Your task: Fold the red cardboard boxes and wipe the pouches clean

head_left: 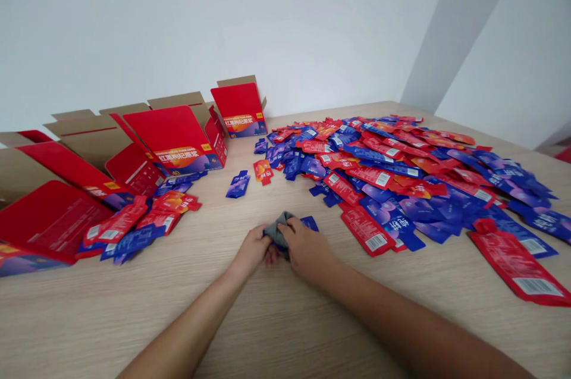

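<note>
My left hand (254,249) and my right hand (307,248) meet at the middle of the wooden table (276,319). Both are closed on a small grey cloth (277,229) bunched between them. A blue sachet (310,223) lies flat just beyond my right hand, partly hidden by it. A big heap of red and blue sachets (401,177) spreads over the right half of the table. A smaller pile of sachets (138,221) lies to the left of my hands.
Several open red cardboard boxes (178,138) stand along the left and back, one more (241,106) upright by the wall. Two loose sachets (238,184) lie in the middle. A white wall runs behind the table.
</note>
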Available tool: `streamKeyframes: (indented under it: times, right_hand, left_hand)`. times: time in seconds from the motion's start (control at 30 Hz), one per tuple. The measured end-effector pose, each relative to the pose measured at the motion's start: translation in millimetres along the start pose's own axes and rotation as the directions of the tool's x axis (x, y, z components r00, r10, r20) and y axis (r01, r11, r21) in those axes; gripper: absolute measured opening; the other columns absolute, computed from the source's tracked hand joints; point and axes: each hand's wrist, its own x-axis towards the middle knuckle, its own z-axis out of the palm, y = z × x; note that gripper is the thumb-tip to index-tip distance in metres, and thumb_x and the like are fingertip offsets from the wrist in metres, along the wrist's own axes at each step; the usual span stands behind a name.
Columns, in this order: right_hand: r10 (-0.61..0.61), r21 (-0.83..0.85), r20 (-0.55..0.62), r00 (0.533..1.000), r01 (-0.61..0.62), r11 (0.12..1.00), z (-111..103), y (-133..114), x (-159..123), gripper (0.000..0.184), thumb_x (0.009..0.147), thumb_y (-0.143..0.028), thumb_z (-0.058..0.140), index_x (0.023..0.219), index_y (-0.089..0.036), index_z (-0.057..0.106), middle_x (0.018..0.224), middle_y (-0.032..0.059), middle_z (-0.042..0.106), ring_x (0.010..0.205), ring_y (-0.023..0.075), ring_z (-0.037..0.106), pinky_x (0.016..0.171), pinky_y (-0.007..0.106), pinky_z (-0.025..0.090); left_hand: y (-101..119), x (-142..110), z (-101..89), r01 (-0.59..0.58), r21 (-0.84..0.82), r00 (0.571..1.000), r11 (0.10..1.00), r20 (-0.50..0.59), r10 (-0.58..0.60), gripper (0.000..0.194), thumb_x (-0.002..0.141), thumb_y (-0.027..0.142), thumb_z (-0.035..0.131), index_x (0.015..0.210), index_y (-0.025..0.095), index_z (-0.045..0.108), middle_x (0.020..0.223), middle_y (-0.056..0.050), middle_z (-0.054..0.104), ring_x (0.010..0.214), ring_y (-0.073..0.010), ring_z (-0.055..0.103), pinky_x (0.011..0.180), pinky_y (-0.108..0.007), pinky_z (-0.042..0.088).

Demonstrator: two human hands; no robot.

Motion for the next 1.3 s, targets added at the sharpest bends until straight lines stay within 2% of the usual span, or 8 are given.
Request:
streamKeyframes:
  times: [0.23, 0.33, 0.47, 0.63, 0.8, 1.0, 1.17, 1.3]
  right_hand:
    - [0.279, -0.006, -0.104, 0.955, -0.281, 0.960, -15.6, 52.0, 9.1, 0.047, 0.080, -0.012, 0.040, 0.126, -0.020, 0.047, 0.127, 0.0106, 0.046, 0.096, 0.0211, 0.057, 0.075, 0.030, 0.046]
    - [0.139, 0.064, -0.174, 0.975, -0.130, 0.989, -12.4, 34.8, 4.2, 0.051, 0.080, -0.013, 0.041, 0.131, -0.021, 0.042, 0.132, 0.0087, 0.043, 0.106, 0.0201, 0.052, 0.081, 0.028, 0.045]
    - [-0.061, 0.046, -0.049, 0.997, 0.063, 0.997, -3.0, 9.5, 3.4, 0.051, 0.079, -0.015, 0.044, 0.129, -0.023, 0.044, 0.129, 0.0086, 0.046, 0.100, 0.0202, 0.056, 0.076, 0.028, 0.046]
    - [0.230, -0.039, -0.090, 0.969, -0.234, 0.972, -7.4, 47.8, 9.6, 0.047, 0.080, -0.012, 0.040, 0.125, -0.022, 0.050, 0.126, 0.0100, 0.047, 0.087, 0.0208, 0.061, 0.066, 0.030, 0.047]
    - [0.266, 0.266, -0.280, 0.922, -0.192, 0.945, -5.5, 80.1, 10.0, 0.045, 0.078, -0.011, 0.041, 0.119, -0.024, 0.053, 0.122, 0.0060, 0.053, 0.105, 0.0218, 0.054, 0.082, 0.034, 0.046]
    - [0.361, 0.564, -0.465, 0.808, -0.043, 0.824, 6.6, 85.4, 19.3, 0.035, 0.079, -0.019, 0.041, 0.110, -0.021, 0.058, 0.107, 0.0066, 0.060, 0.103, 0.0203, 0.055, 0.094, 0.039, 0.040]
    - [0.190, 0.420, -0.463, 0.866, 0.025, 0.907, -0.6, 65.2, 13.4, 0.042, 0.079, -0.014, 0.040, 0.117, -0.022, 0.053, 0.114, 0.0075, 0.055, 0.106, 0.0202, 0.052, 0.091, 0.037, 0.043]
    - [-0.024, 0.207, -0.248, 0.969, 0.077, 0.975, -3.7, 20.0, -0.6, 0.053, 0.076, -0.012, 0.043, 0.128, -0.022, 0.045, 0.126, 0.0099, 0.046, 0.106, 0.0212, 0.052, 0.082, 0.032, 0.046]
  left_hand:
    - [5.6, -2.7, -6.7, 0.081, -0.187, 0.997, 0.979, 0.012, -0.081, 0.024, 0.072, 0.030, 0.061, 0.084, 0.013, 0.051, 0.057, -0.004, 0.065, 0.046, -0.0162, 0.063, 0.041, -0.023, 0.047]
    - [6.1, -3.0, -5.9, 0.133, -0.222, 0.990, 0.966, 0.078, -0.119, 0.023, 0.070, 0.022, 0.062, 0.089, 0.011, 0.056, 0.066, -0.007, 0.068, 0.057, -0.0188, 0.067, 0.052, -0.028, 0.053]
    - [6.0, -3.7, -5.3, 0.111, -0.214, 0.994, 0.970, 0.043, -0.104, 0.015, 0.068, 0.016, 0.059, 0.082, 0.010, 0.058, 0.066, -0.007, 0.068, 0.054, -0.0185, 0.066, 0.050, -0.028, 0.052]
    - [13.5, -5.2, -16.3, 0.136, -0.210, 0.990, 0.968, 0.001, -0.139, 0.020, 0.074, 0.021, 0.057, 0.090, 0.010, 0.055, 0.058, -0.007, 0.066, 0.049, -0.0168, 0.064, 0.046, -0.024, 0.050]
    - [19.7, -10.1, -35.0, 0.082, -0.050, 0.997, 0.995, -0.001, -0.082, 0.050, 0.074, 0.038, 0.058, 0.116, 0.013, 0.049, 0.045, 0.001, 0.059, 0.032, -0.0141, 0.052, 0.033, -0.020, 0.038]
    - [11.8, -21.9, -46.6, -0.031, -0.075, 0.999, 0.997, -0.013, 0.030, 0.043, 0.057, 0.008, 0.051, 0.097, 0.010, 0.065, 0.062, -0.003, 0.066, 0.058, -0.0121, 0.061, 0.052, -0.019, 0.044]
    - [12.3, -20.9, -35.1, 0.026, -0.239, 1.000, 0.971, -0.007, -0.028, 0.022, 0.063, 0.023, 0.059, 0.082, 0.013, 0.057, 0.055, -0.003, 0.062, 0.050, -0.0138, 0.059, 0.043, -0.020, 0.041]
    - [6.9, -18.2, -18.6, -0.028, -0.137, 0.997, 0.990, -0.077, 0.018, 0.032, 0.064, 0.036, 0.064, 0.075, 0.020, 0.038, 0.049, 0.003, 0.059, 0.033, -0.0107, 0.050, 0.030, -0.016, 0.031]
